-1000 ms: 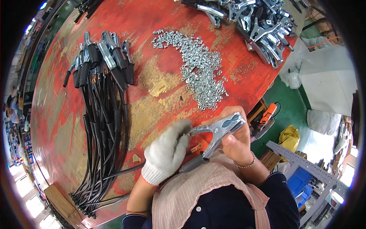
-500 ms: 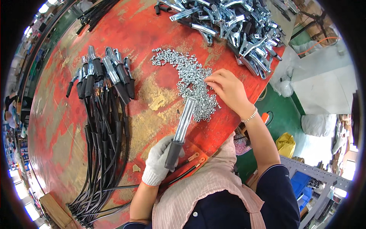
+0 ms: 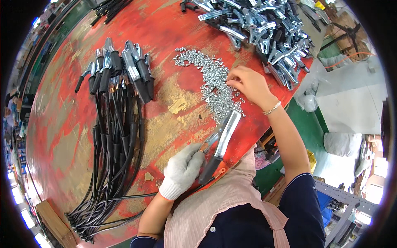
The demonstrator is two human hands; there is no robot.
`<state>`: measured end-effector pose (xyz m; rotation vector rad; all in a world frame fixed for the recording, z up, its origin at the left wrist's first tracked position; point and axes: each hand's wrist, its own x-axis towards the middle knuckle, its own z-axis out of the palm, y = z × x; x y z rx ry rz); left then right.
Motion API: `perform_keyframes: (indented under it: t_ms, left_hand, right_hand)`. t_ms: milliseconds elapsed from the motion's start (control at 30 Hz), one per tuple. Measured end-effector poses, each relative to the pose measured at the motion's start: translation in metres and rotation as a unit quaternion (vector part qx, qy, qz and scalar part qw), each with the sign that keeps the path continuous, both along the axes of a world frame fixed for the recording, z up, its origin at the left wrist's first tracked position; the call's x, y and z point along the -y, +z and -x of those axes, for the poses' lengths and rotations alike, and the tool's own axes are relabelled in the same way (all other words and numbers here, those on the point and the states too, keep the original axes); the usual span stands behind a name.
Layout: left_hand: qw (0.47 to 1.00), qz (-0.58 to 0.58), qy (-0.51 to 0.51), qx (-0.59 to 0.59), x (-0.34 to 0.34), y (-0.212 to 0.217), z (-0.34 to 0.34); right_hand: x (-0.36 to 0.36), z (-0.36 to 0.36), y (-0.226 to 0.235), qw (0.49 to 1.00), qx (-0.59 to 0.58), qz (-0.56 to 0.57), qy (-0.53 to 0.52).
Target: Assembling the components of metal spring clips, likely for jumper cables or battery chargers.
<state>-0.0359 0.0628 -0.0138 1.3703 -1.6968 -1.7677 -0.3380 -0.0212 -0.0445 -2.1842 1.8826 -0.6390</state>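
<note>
My left hand (image 3: 182,168), in a white knit glove, is closed around a metal spring clamp (image 3: 228,134) with a black handle sleeve. The clamp tilts up to the right over the table, its jaw end near the small metal fasteners. A heap of these small nuts and screws (image 3: 213,78) spreads across the middle of the table. At its right edge my bare right hand (image 3: 250,86) has thumb and fingers pinched together. Whatever lies between those fingertips is too small to make out. Below the clamp, a copper cable lug (image 3: 222,170) shows by the table edge.
Clamps joined to black cables (image 3: 109,140) lie in a bundle on the left of the red, worn table (image 3: 165,136). A big pile of loose clamps (image 3: 273,37) fills the far right. More black cables (image 3: 111,9) lie far left. A wooden block (image 3: 53,223) stands lower left.
The clamp in my left hand has turned, now showing its side, and moved right. My right hand stays at the fasteners, fingers drawn in more. The whole view has shifted slightly.
</note>
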Motion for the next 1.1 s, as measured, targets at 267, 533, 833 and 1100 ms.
perform_keyframes:
  t_ms: [267,533,833,1100]
  left_hand:
    - [0.999,0.017,-0.020,0.026,0.003,0.024,0.001]
    - [0.996,0.059,-0.057,0.035,0.006,0.022,0.001]
    - [0.972,0.197,-0.063,0.114,0.002,0.021,0.005]
    - [0.916,0.370,-0.052,0.147,0.004,-0.004,0.006]
  right_hand:
    - [-0.087,-0.091,0.018,0.760,0.625,-0.160,-0.074]
    - [-0.127,-0.125,-0.012,0.638,0.738,-0.188,-0.112]
    - [-0.138,-0.124,-0.014,0.635,0.719,-0.228,-0.168]
    - [-0.105,-0.050,0.025,0.971,0.201,0.025,-0.126]
